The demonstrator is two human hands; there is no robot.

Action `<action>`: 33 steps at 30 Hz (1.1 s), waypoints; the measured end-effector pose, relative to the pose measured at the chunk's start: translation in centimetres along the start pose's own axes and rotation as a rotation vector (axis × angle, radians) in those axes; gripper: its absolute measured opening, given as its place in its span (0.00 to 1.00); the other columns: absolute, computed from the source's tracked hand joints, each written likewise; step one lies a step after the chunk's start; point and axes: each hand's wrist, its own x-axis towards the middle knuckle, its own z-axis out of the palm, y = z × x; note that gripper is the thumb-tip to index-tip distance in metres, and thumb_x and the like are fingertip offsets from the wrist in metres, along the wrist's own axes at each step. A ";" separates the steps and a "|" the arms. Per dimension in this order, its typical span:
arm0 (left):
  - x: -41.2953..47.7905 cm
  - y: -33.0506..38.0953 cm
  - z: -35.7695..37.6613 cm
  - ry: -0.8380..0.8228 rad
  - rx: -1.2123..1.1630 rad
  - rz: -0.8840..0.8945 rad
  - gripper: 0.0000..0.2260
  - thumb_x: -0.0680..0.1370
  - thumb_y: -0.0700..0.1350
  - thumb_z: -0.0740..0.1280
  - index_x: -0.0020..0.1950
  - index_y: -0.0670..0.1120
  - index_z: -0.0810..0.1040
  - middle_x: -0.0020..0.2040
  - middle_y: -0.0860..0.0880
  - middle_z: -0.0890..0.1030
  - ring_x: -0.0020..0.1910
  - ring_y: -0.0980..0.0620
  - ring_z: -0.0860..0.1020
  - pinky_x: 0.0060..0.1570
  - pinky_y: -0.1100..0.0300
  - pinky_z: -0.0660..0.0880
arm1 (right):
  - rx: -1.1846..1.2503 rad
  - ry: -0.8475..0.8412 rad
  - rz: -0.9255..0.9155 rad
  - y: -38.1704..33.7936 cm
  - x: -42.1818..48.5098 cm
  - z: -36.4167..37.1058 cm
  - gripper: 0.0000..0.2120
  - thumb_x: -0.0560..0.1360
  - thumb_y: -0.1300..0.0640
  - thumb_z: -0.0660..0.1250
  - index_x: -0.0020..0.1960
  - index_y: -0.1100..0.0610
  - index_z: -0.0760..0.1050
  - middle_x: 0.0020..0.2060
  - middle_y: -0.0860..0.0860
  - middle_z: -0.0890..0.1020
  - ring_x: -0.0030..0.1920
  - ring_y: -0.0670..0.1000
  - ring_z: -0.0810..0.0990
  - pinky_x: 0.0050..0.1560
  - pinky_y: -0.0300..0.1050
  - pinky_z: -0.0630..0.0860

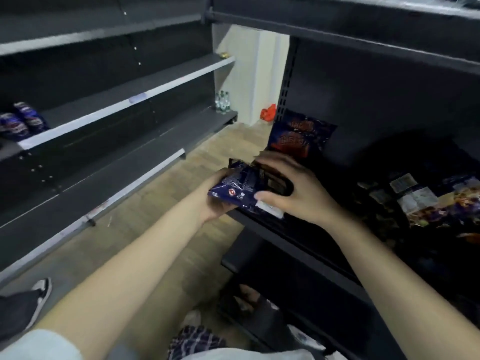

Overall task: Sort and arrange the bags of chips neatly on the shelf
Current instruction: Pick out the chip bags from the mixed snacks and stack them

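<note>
A dark blue chip bag lies across the front edge of the dark right-hand shelf. My left hand grips its left end from below. My right hand curls over its top and right side, thumb on the bag's near edge. Behind the hands, two dark blue and red chip bags stand upright at the shelf's left end. A loose heap of more chip bags lies farther right on the same shelf, in shadow.
Across the aisle, grey shelves hold a few blue bags at far left and small bottles at the far end. A red bag sits on the wooden floor. A shoe shows bottom left.
</note>
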 end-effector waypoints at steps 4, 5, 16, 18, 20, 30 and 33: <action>-1.1 0.4 -1.6 0.083 -0.001 0.075 0.11 0.79 0.48 0.59 0.44 0.44 0.75 0.37 0.46 0.82 0.40 0.49 0.79 0.44 0.55 0.76 | -0.327 -0.163 -0.175 -0.9 0.9 3.9 0.40 0.66 0.45 0.74 0.74 0.48 0.61 0.72 0.50 0.64 0.71 0.50 0.64 0.70 0.44 0.63; -1.3 0.6 -1.6 0.069 -0.002 0.075 0.11 0.79 0.49 0.59 0.44 0.44 0.75 0.38 0.46 0.81 0.40 0.49 0.79 0.43 0.55 0.77 | -0.426 -0.138 -0.211 -0.8 0.9 4.8 0.39 0.68 0.49 0.73 0.74 0.49 0.60 0.72 0.51 0.64 0.69 0.54 0.66 0.68 0.50 0.67; 0.4 2.7 -2.6 0.060 0.983 0.855 0.38 0.70 0.65 0.65 0.74 0.52 0.56 0.74 0.51 0.61 0.69 0.53 0.64 0.66 0.57 0.63 | -0.049 0.107 0.243 -0.7 2.3 -1.7 0.34 0.71 0.61 0.72 0.72 0.50 0.63 0.54 0.43 0.75 0.54 0.41 0.74 0.49 0.19 0.65; 0.6 3.3 -2.0 -0.064 1.098 0.861 0.44 0.67 0.64 0.71 0.75 0.52 0.53 0.75 0.51 0.58 0.71 0.53 0.61 0.68 0.57 0.61 | 0.010 0.076 0.287 -0.3 2.5 -2.3 0.33 0.71 0.61 0.72 0.72 0.50 0.63 0.55 0.42 0.76 0.57 0.41 0.74 0.53 0.22 0.66; 1.1 3.1 -1.4 -0.072 1.139 0.866 0.47 0.65 0.61 0.73 0.76 0.50 0.52 0.76 0.50 0.57 0.72 0.52 0.59 0.68 0.58 0.58 | 0.135 0.144 0.322 0.4 2.4 -2.0 0.32 0.71 0.61 0.71 0.71 0.49 0.64 0.56 0.42 0.77 0.58 0.43 0.76 0.59 0.33 0.70; 5.4 1.6 -0.2 -0.195 0.678 0.322 0.14 0.74 0.50 0.69 0.59 0.52 0.75 0.57 0.46 0.81 0.52 0.51 0.81 0.55 0.51 0.77 | 0.599 0.611 0.572 2.2 0.1 2.5 0.22 0.75 0.63 0.65 0.68 0.55 0.64 0.49 0.47 0.77 0.49 0.47 0.77 0.43 0.38 0.74; 6.3 3.3 0.9 -0.291 0.747 0.413 0.12 0.73 0.43 0.71 0.56 0.51 0.76 0.48 0.50 0.83 0.41 0.59 0.82 0.38 0.65 0.78 | 0.470 0.679 0.561 1.9 -0.5 1.4 0.32 0.74 0.62 0.68 0.73 0.50 0.58 0.54 0.40 0.74 0.55 0.43 0.76 0.54 0.37 0.75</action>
